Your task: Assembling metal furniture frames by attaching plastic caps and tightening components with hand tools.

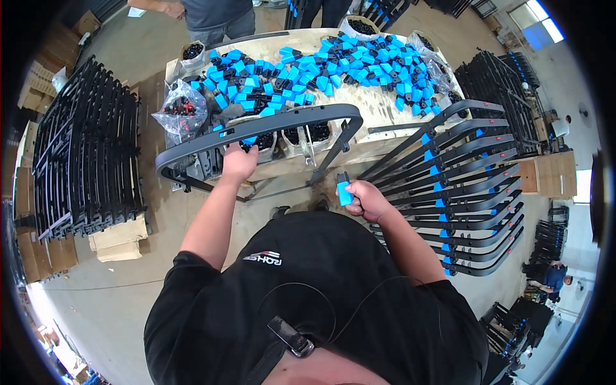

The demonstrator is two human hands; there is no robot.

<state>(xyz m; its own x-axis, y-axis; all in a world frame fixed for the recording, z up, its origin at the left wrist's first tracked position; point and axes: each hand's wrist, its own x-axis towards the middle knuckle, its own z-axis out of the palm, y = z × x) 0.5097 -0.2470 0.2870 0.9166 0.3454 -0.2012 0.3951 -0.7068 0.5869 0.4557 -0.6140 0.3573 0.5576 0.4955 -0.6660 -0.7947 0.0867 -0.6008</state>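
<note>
A black curved metal frame [269, 122] lies across the near edge of the work table, held up by a metal clamp-like fixture [308, 151]. At the lower side of its long bar is my left hand [240, 163], thumb showing and the other fingers mostly hidden by the bar. Blue plastic shows just beyond that thumb; whether the hand grips it I cannot tell. In front of my body, apart from the frame, my right hand [367, 200] is closed round a blue and black plastic cap [344, 191], its black end pointing up. Loose caps [301, 74] cover much of the tabletop.
Stacked black frames [90, 151] stand at left; more frames with blue caps [475, 192] fan out at right. Bags of small black parts [192, 54] and a clear bag with red parts [181, 112] sit on the table [366, 112]. A person [219, 19] stands across it.
</note>
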